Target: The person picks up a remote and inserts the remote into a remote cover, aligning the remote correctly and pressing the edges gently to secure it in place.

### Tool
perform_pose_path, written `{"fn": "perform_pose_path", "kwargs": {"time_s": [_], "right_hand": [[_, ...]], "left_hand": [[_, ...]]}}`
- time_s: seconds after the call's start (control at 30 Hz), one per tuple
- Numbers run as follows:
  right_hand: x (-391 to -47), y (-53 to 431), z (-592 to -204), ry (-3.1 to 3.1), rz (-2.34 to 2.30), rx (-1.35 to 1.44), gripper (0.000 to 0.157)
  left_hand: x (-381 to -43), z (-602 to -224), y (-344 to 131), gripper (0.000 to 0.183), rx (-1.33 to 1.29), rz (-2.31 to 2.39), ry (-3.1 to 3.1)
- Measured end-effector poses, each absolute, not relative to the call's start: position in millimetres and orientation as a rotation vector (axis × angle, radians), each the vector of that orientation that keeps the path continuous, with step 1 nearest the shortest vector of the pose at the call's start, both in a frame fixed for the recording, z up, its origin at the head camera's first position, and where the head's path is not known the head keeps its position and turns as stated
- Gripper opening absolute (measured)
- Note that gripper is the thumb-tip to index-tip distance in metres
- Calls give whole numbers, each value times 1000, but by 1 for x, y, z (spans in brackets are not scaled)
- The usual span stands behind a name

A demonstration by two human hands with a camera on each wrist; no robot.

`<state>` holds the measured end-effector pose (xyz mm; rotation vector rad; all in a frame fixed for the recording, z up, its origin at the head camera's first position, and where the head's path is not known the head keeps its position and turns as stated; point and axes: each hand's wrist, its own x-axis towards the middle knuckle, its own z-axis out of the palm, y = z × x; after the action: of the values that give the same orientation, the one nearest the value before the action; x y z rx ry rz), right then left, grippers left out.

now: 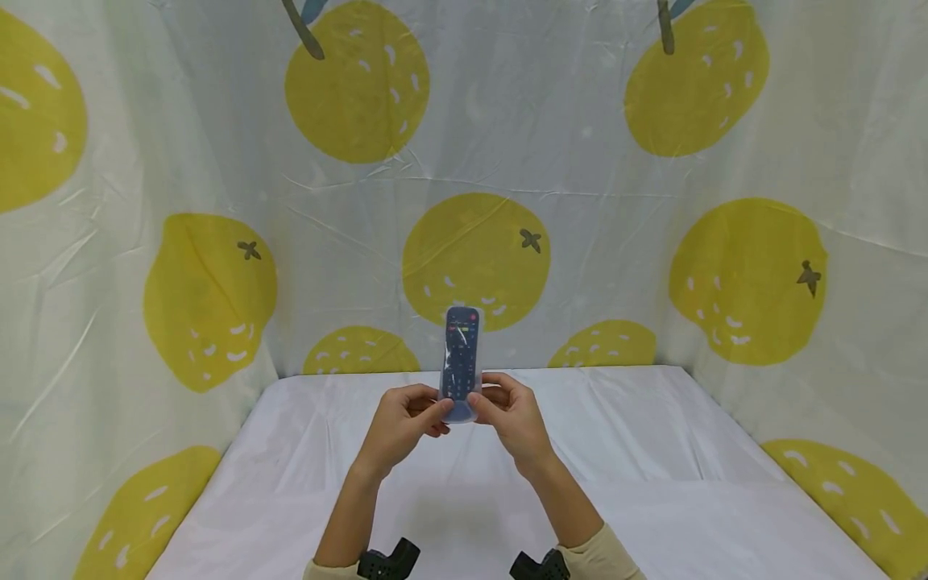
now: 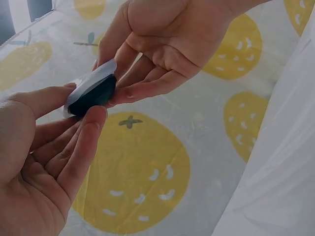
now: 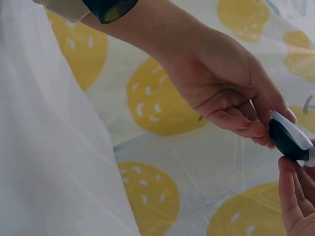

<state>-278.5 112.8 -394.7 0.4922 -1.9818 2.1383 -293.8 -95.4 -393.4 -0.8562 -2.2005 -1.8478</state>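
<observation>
A dark remote control [image 1: 461, 354] in a clear, shiny sleeve stands upright above the table, its button face turned toward me. The left hand [image 1: 408, 423] pinches its lower left edge, thumb in front and fingers behind. At the lower right edge, the right hand [image 1: 513, 415] pinches it the same way. From the left wrist view, only the bottom end of the remote control [image 2: 93, 93] shows between both hands' fingertips. The right wrist view has that same end of the remote control [image 3: 288, 140] near its right edge.
A white cloth [image 1: 616, 451] covers the table below the hands. Behind and at both sides hangs a pale curtain [image 1: 565, 266] printed with big yellow lemons. Black wrist cameras [image 1: 391, 560] sit on both forearms by beige sleeves.
</observation>
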Motion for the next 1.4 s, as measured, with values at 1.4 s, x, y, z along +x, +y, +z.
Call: {"fn": "perform_pose_path", "kwargs": {"time_s": [1.4], "right_hand": [[-273, 117, -385, -2008, 2201, 392, 29]], "left_hand": [[-301, -402, -93, 45, -966, -1137, -1927]]}}
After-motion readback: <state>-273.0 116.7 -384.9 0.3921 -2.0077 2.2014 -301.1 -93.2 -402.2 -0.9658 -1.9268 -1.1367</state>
